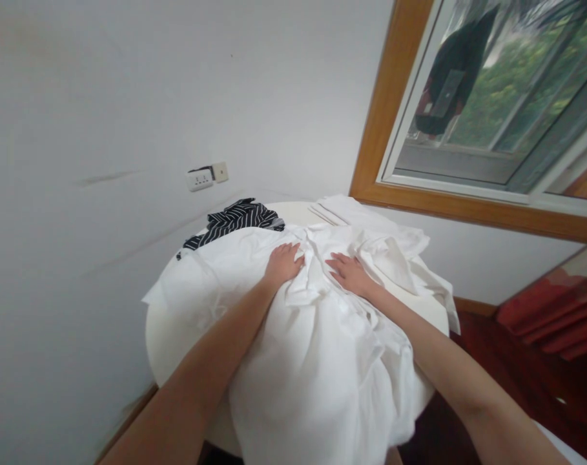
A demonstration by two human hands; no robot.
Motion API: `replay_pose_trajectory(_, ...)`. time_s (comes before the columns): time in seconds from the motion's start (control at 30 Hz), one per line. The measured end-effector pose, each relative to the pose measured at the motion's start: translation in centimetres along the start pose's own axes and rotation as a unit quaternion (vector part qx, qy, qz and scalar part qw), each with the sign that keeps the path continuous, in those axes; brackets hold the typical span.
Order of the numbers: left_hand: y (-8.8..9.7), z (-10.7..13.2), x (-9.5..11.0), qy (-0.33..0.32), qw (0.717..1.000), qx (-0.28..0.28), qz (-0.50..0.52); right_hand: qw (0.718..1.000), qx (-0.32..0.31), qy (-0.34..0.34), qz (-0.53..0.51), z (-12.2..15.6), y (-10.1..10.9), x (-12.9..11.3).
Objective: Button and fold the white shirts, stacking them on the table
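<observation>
A white long-sleeved garment, probably a shirt, is spread over a round white table, its lower part hanging over the near edge. My left hand lies on the cloth left of the central folds, fingers stretched out. To the right of those folds, my right hand rests flat with its fingers spread. Creases run between the two hands. One part of the white cloth reaches out to the left, and a sleeve-like part drapes past the table's right edge.
A black-and-white striped cloth lies crumpled at the table's back left. Folded white cloth sits at the back right. Behind are a wall socket and a wood-framed window. A red curtain hangs at right.
</observation>
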State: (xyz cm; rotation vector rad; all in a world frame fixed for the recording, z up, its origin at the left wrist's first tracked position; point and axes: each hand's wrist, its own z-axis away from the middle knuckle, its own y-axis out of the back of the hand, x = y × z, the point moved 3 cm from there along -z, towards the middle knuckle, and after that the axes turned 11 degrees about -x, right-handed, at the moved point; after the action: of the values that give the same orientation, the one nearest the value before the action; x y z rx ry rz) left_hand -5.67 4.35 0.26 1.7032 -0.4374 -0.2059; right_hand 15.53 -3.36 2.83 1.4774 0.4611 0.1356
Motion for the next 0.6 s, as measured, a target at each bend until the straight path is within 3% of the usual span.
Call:
replay_pose_trajectory(0.13, -0.6, 0.0, 0.0, 0.0, 1.0, 0.006, 0.002, 0.983, 0.088, 0.116, -0.109, 1.1, 1.5, -2.1)
replay_pose_trajectory(0.2, -0.7, -0.1, -0.1, 0.002, 1.0, 0.003, 0.007, 0.97, 0.075, 0.18, -0.143, 1.7, 1.6, -3.6)
replay_pose_trajectory(0.3, -0.4, -0.5, -0.6, -0.001, 0.999, -0.012, 0.036, 0.959, 0.005, 0.238, -0.156, 2.4, 0.7, -5.6)
replay_pose_trajectory(0.43, 0.1, -0.9, -1.8, -0.031, 0.994, -0.034, 0.1, 0.952, -0.03, 0.228, -0.204, 3.4, -0.3, -6.3)
replay_pose_trajectory(0.6, -0.5, -0.8, -2.3, -0.046, 0.997, -0.038, 0.054, 0.932, -0.064, 0.198, -0.298, 6.5, 1.7, -5.6)
